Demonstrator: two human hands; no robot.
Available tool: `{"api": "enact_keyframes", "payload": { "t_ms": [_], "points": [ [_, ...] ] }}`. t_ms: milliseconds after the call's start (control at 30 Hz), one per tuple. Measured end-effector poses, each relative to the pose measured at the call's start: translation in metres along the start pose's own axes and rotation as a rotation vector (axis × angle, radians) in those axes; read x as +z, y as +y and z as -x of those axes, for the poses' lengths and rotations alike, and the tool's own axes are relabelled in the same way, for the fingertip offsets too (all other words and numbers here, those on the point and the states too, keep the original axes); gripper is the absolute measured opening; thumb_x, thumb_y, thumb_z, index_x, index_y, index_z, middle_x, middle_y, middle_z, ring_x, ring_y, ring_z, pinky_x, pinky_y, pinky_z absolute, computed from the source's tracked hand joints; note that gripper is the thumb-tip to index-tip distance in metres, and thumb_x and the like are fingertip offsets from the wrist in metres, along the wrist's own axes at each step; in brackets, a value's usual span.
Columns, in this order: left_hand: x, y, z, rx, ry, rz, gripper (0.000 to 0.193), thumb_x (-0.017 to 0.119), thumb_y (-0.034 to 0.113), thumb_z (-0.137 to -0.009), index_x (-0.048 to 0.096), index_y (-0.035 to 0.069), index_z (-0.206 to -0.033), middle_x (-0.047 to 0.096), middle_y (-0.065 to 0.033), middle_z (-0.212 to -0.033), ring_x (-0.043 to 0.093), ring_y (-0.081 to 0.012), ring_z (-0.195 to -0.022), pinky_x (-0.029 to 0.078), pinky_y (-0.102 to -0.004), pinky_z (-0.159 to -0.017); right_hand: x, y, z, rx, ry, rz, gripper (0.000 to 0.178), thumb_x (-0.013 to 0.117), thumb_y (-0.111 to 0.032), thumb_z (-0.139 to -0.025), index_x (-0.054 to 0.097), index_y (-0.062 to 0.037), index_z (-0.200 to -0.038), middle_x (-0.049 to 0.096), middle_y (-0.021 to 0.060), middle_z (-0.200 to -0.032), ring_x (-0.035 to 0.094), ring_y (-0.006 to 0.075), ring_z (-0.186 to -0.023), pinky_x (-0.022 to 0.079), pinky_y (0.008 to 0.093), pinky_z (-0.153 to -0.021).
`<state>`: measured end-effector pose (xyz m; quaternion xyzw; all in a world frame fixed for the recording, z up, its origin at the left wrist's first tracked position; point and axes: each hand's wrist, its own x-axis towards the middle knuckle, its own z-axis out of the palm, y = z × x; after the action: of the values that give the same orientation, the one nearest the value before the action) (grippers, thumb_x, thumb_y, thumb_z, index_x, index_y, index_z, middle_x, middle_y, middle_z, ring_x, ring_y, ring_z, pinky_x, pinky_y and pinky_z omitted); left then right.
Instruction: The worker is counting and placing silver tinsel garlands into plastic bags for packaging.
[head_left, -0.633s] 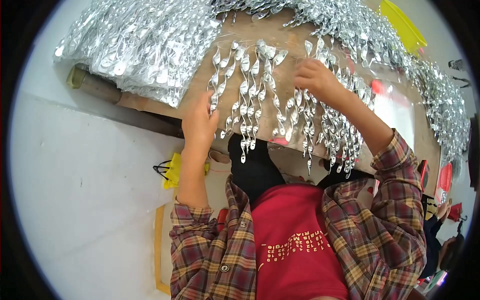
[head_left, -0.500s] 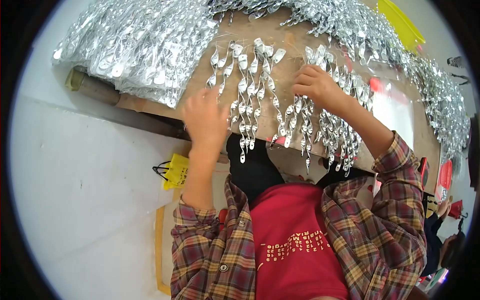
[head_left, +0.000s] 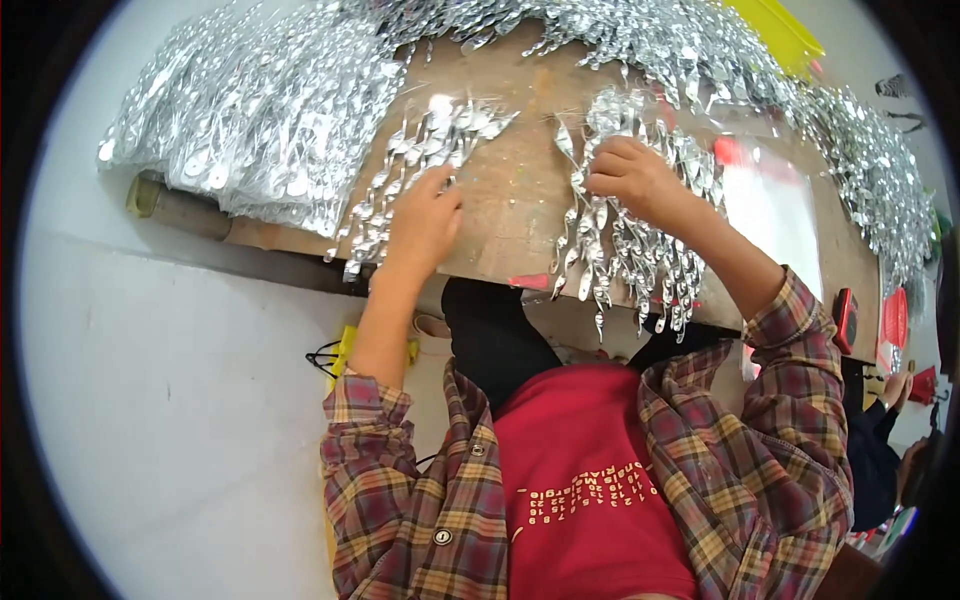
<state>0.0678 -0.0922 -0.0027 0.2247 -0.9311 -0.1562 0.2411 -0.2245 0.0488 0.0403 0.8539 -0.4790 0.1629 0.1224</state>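
Observation:
Two groups of shiny silver twisted strips lie on the brown table (head_left: 500, 215) in front of me. My left hand (head_left: 425, 222) is over the left group of strips (head_left: 440, 135), its fingers curled in at their near side; the fingertips partly hide what they grip. My right hand (head_left: 635, 180) is closed on the right group of twisted strips (head_left: 600, 235). Several strips of that group hang over the table's near edge below this hand, and their upper ends fan out beyond it.
A big heap of silver strips (head_left: 250, 110) covers the table's left end. More silver strips (head_left: 680, 40) run along the far and right edges. White paper (head_left: 775, 220), a red-and-black object (head_left: 846, 320) and a yellow container (head_left: 775, 35) are at the right. Another person's hand (head_left: 895, 390) shows far right.
The left group of strips has shifted left and bunched together, leaving a wider gap between the groups. My left hand has moved slightly up and right; my right hand stays nearly in place.

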Motion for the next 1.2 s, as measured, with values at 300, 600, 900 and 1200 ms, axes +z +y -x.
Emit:
{"api": "enact_keyframes", "payload": {
  "t_ms": [300, 600, 900, 1200],
  "points": [
    [0.044, 0.097, -0.028, -0.206, 0.041, 0.420, 0.037, 0.064, 0.024, -0.084, 0.059, 0.000, -0.111, 0.058, -0.0215, -0.116, 0.050, -0.0420, -0.111, 0.042, -0.0462, -0.091, -0.019, -0.017, 0.045, 0.300, 0.145, 0.015, 0.042, 0.056, 0.008, -0.071, 0.065, -0.0133, -0.107, 0.061, 0.0068, -0.118, 0.050, 0.0281, -0.121, 0.038, 0.0441, -0.103],
    [0.109, 0.117, -0.063, -0.112, 0.045, 0.452, 0.075, 0.068, 0.036, -0.081, 0.038, -0.009, -0.132, 0.046, -0.0279, -0.130, 0.046, -0.0408, -0.117, 0.036, -0.0447, -0.099, -0.001, -0.073, 0.133, 1.157, 0.365, -0.165, 0.049, 0.056, -0.021, -0.090, 0.043, -0.0055, -0.135, 0.039, 0.0237, -0.139, 0.034, 0.0366, -0.132, 0.025, 0.0417, -0.110],
    [0.112, 0.151, -0.027, -0.045, 0.075, 0.349, 0.060, 0.059, 0.024, -0.087, 0.038, -0.009, -0.133, 0.037, -0.0299, -0.138, 0.033, -0.0450, -0.129, 0.026, -0.0480, -0.107, 0.030, -0.088, 0.087, 0.970, 0.433, -0.269, 0.045, 0.054, -0.024, -0.091, 0.049, -0.0059, -0.132, 0.033, 0.0250, -0.144, 0.034, 0.0391, -0.132, 0.027, 0.0439, -0.108],
    [0.092, 0.122, -0.039, -0.257, 0.092, 0.331, 0.052, 0.055, 0.029, -0.091, 0.044, -0.003, -0.132, 0.046, -0.0256, -0.131, 0.043, -0.0412, -0.119, 0.032, -0.0452, -0.102, -0.014, 0.016, 0.041, 0.971, 0.472, -0.455, 0.030, 0.056, -0.024, -0.092, 0.063, -0.0052, -0.113, 0.063, 0.0123, -0.113, 0.058, 0.0238, -0.107, 0.041, 0.0375, -0.092]
  ]
}}
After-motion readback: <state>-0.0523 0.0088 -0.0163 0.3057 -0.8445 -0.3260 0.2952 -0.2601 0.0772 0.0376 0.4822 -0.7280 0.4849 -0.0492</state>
